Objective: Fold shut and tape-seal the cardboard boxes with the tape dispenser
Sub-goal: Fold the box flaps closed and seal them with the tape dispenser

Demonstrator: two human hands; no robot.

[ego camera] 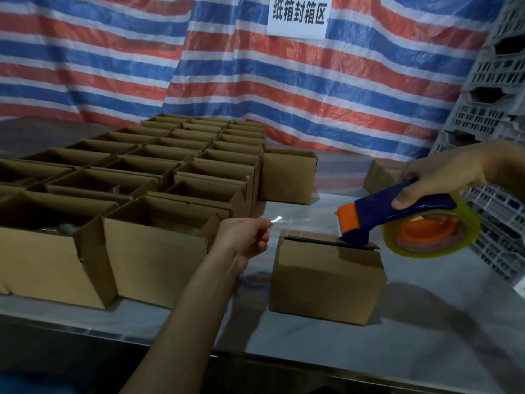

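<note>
Head camera, centre right of frame: gripped the blue-and-orange tape dispenser (397,211) in the right hand (434,177), fingers curled round its handle, nose touching the top seam of the small folded-shut cardboard box (326,282) at lower centre on the table (426,336). Pinched the free end of the clear tape (298,221) in the left hand (247,237), stretched above the box. Showed rows of open cardboard boxes (159,166) at left. Read "纸箱封箱区" on the white sign (297,15) at upper centre, against the striped tarp (113,66).
</note>
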